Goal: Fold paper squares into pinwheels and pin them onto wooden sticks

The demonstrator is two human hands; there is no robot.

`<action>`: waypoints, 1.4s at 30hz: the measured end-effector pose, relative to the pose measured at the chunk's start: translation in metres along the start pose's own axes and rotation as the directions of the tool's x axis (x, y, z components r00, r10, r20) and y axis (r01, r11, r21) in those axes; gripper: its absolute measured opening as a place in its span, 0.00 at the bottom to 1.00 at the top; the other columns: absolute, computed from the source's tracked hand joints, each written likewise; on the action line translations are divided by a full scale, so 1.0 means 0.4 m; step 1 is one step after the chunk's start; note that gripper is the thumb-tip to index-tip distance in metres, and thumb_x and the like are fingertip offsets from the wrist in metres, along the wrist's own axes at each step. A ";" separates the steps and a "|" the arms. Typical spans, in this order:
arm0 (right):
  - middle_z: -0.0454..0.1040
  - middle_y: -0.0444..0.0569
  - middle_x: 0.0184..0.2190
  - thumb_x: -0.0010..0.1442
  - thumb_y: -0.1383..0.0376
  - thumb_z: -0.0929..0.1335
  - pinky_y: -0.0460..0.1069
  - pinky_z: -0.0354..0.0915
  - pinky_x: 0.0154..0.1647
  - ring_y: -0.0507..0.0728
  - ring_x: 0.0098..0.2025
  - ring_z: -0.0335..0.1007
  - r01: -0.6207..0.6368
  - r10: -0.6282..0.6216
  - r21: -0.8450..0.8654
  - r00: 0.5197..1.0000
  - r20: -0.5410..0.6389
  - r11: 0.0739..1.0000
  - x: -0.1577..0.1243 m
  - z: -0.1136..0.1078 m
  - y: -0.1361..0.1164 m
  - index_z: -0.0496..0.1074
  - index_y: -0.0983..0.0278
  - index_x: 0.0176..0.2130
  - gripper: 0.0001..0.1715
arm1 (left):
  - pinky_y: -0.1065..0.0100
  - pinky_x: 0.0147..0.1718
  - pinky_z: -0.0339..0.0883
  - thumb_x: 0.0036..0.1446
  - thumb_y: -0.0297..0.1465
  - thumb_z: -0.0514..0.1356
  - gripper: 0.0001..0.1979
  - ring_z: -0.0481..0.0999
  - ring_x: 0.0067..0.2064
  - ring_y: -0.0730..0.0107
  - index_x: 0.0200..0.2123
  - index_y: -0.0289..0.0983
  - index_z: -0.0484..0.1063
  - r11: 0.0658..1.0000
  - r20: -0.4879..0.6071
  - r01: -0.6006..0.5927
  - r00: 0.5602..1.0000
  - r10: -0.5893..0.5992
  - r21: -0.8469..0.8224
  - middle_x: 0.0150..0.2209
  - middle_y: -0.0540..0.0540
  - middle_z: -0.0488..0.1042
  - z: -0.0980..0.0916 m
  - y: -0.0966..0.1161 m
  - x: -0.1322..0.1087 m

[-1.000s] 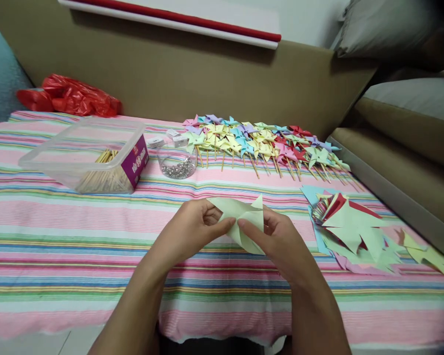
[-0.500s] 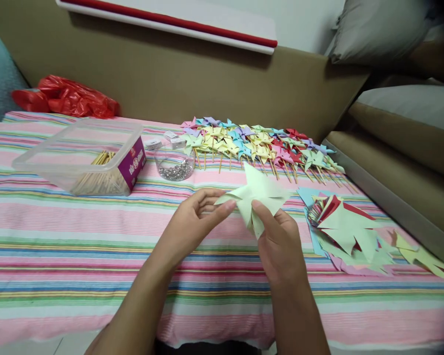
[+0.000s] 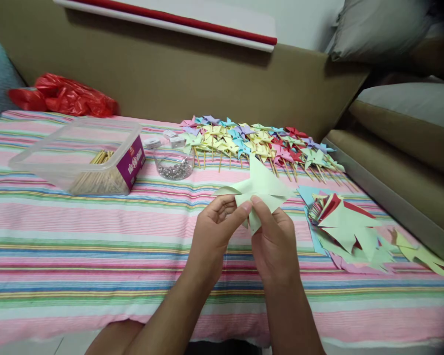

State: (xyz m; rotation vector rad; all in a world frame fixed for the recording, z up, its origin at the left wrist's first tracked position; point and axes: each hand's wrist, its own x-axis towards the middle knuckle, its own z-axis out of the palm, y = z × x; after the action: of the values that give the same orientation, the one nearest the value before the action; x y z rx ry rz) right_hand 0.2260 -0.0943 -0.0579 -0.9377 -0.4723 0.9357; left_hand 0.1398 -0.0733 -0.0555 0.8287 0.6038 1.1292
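Observation:
A pale green paper pinwheel (image 3: 263,180), cut into pointed arms, is held up over the striped cloth between both hands. My left hand (image 3: 222,222) grips its lower left part, thumb pressed on the front near the middle and fingers curled behind. From the right, my right hand (image 3: 276,236) pinches it, thumb at the centre and fingers behind the sheet. The two thumb tips nearly meet. Part of the paper's lower edge is hidden by the thumbs.
A clear plastic box (image 3: 74,172) of wooden sticks (image 3: 101,180) stands left, beside a clear cup of small metal pieces (image 3: 175,170). Finished pinwheels on sticks (image 3: 244,138) lie at the back. Cut paper sheets (image 3: 350,227) are piled right. A red plastic bag (image 3: 66,96) lies back left.
My left hand has moved right and in, its thumb shifting from the left arm of the paper to near the centre. My right hand stays on the middle.

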 end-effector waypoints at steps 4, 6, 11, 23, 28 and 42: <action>0.83 0.48 0.41 0.53 0.58 0.78 0.53 0.70 0.48 0.59 0.47 0.77 0.036 -0.035 -0.039 0.999 0.021 0.999 0.002 -0.002 0.018 0.80 0.62 0.43 0.18 | 0.73 0.38 0.69 0.54 0.35 0.71 0.11 0.74 0.37 0.73 0.35 0.35 0.77 0.999 -0.101 -0.022 0.995 0.019 -0.028 0.34 0.49 0.77 0.008 0.000 -0.002; 0.82 0.49 0.42 0.53 0.58 0.78 0.54 0.71 0.49 0.60 0.49 0.77 0.044 -0.042 -0.055 0.998 0.036 0.998 0.003 -0.003 0.025 0.80 0.62 0.45 0.20 | 0.73 0.37 0.69 0.53 0.35 0.71 0.11 0.73 0.35 0.75 0.32 0.34 0.76 0.999 -0.138 -0.023 0.990 0.017 -0.041 0.32 0.50 0.75 0.009 0.001 -0.001; 0.81 0.50 0.46 0.58 0.57 0.75 0.54 0.72 0.48 0.60 0.49 0.77 0.039 -0.026 -0.091 0.989 0.147 0.995 0.003 -0.003 0.014 0.78 0.62 0.47 0.19 | 0.74 0.37 0.69 0.54 0.35 0.71 0.10 0.74 0.36 0.74 0.34 0.34 0.78 0.996 -0.173 -0.055 0.984 0.042 -0.072 0.33 0.49 0.77 0.004 0.007 0.009; 0.78 0.46 0.44 0.63 0.68 0.71 0.54 0.70 0.52 0.57 0.48 0.75 0.613 -0.319 -0.484 0.766 0.559 0.624 0.007 -0.049 -0.026 0.77 0.55 0.48 0.13 | 0.77 0.31 0.68 0.53 0.33 0.71 0.11 0.73 0.33 0.77 0.35 0.32 0.77 0.982 -0.262 -0.080 0.965 0.034 -0.169 0.33 0.49 0.76 -0.028 0.022 0.028; 0.76 0.44 0.34 0.62 0.65 0.72 0.51 0.69 0.41 0.55 0.39 0.73 0.584 -0.303 -0.533 0.796 0.523 0.612 0.004 -0.039 -0.027 0.80 0.57 0.39 0.05 | 0.77 0.30 0.66 0.52 0.33 0.71 0.11 0.72 0.30 0.78 0.32 0.33 0.76 0.992 -0.247 -0.056 0.969 0.025 -0.116 0.30 0.50 0.75 -0.020 0.022 0.021; 0.77 0.43 0.32 0.56 0.59 0.76 0.48 0.68 0.35 0.53 0.35 0.71 0.293 -0.291 -0.445 0.954 0.075 0.846 0.004 -0.025 -0.003 0.78 0.61 0.34 0.10 | 0.71 0.36 0.70 0.53 0.39 0.71 0.13 0.79 0.31 0.72 0.31 0.36 0.74 0.983 -0.210 -0.053 0.973 0.090 0.178 0.27 0.51 0.79 -0.010 0.008 0.000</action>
State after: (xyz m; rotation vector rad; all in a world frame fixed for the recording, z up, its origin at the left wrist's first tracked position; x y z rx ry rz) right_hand 0.2345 -0.0981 -0.0623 -1.2423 -0.8382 0.5531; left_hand 0.1350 -0.0716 -0.0553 0.8863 0.8689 1.2566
